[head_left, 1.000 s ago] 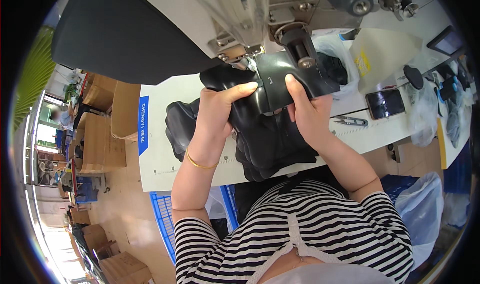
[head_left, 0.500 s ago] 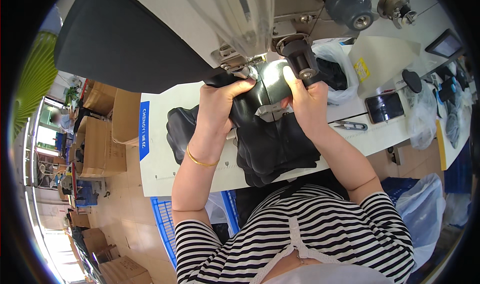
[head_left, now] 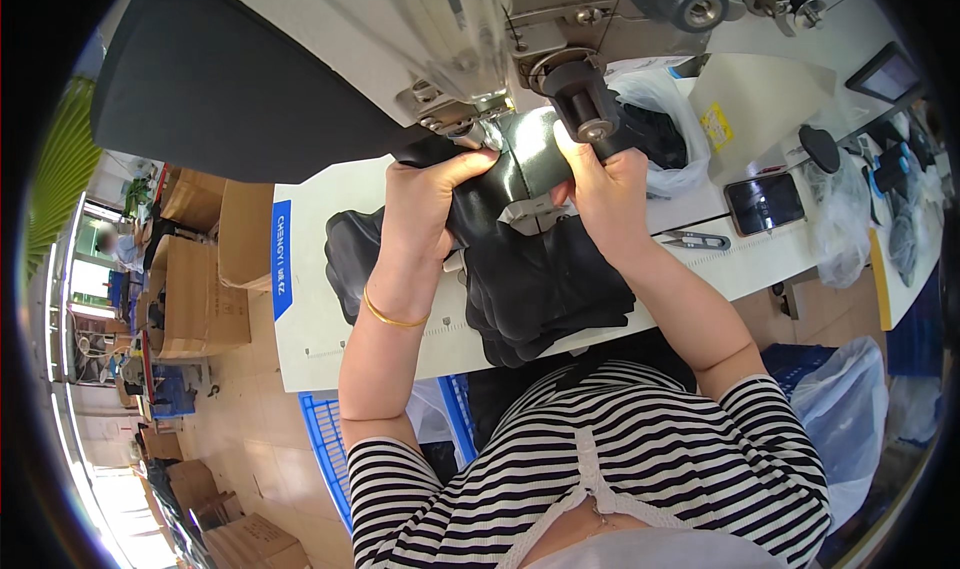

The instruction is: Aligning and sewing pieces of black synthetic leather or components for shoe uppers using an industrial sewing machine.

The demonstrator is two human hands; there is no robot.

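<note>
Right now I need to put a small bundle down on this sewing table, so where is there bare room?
Bare white tabletop lies left of the left hand, between the blue label strip and the black leather pieces. A narrower strip runs near the thread snips. The far right is crowded: phone, plastic bags.

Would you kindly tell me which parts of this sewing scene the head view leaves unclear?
- Needle: hidden behind the white sewing machine head.
- Left hand fingers: curled around the glossy black leather piece.
- Right hand palm: turned away.
- Dark phone screen: too small.
</note>
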